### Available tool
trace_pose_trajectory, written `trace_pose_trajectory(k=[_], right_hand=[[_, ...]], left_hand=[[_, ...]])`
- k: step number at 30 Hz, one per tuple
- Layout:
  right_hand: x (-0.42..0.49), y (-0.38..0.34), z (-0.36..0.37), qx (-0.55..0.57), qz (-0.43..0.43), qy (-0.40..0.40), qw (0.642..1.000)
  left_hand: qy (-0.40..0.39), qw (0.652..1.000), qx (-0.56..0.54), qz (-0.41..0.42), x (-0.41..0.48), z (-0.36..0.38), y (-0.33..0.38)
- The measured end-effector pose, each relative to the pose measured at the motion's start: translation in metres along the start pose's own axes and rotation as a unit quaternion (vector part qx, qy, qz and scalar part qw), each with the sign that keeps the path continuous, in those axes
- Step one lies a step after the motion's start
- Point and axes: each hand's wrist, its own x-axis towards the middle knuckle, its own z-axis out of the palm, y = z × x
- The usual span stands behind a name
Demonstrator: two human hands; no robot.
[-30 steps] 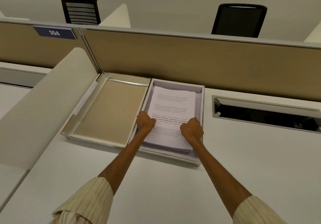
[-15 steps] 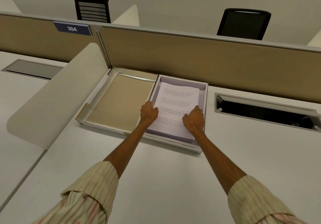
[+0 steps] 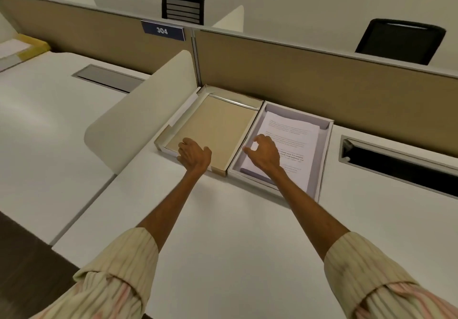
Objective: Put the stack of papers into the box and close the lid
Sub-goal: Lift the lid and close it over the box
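White surface [image 3: 223,219] is carrying the lid [image 3: 215,125], lying inside-up at frame centre, where the left hand [image 3: 194,156] is reaching its near edge, grip wide and empty. Rightward, the right hand [image 3: 264,155] is hovering half-curled, holding nothing, over the papers [image 3: 292,133] sitting inside the box [image 3: 324,150]. Flipping the lid one-handed is risking snagging a raised sheet.

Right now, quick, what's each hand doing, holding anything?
Left hand: open, resting on the lid's near edge, gripping nothing.
Right hand: open, fingers curled, above the papers in the box, holding nothing.
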Motion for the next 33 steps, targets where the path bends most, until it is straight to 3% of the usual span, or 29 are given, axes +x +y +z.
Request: trace_pose_trajectory(k=[5, 11, 14, 20, 25, 30, 33], right_hand=[[-0.002, -0.032, 0.042, -0.017, -0.069, -0.090, 0.993], [-0.006, -0.042, 0.081, -0.057, -0.096, -0.136, 0.984], [-0.006, -0.039, 0.089, -0.067, -0.097, -0.132, 0.984], [-0.006, -0.043, 0.091, -0.064, -0.076, -0.127, 0.987], [-0.009, -0.042, 0.088, -0.047, -0.078, -0.125, 0.988], [-0.004, -0.045, 0.079, -0.020, -0.074, -0.162, 0.984], [0.000, -0.054, 0.071, 0.056, -0.049, -0.159, 0.985]], left_hand=[[-0.002, 0.998, -0.026, -0.056, 0.016, -0.009, -0.040], [-0.097, 0.985, -0.080, -0.117, 0.042, -0.007, -0.060], [-0.121, 0.979, -0.117, -0.114, 0.048, -0.001, -0.062], [-0.078, 0.963, -0.214, -0.142, 0.047, 0.004, -0.059], [-0.089, 0.926, -0.330, -0.159, 0.053, 0.006, -0.058], [-0.060, 0.927, -0.351, -0.116, 0.047, -0.004, -0.051], [-0.055, 0.932, -0.352, -0.071, 0.043, -0.008, -0.051]])
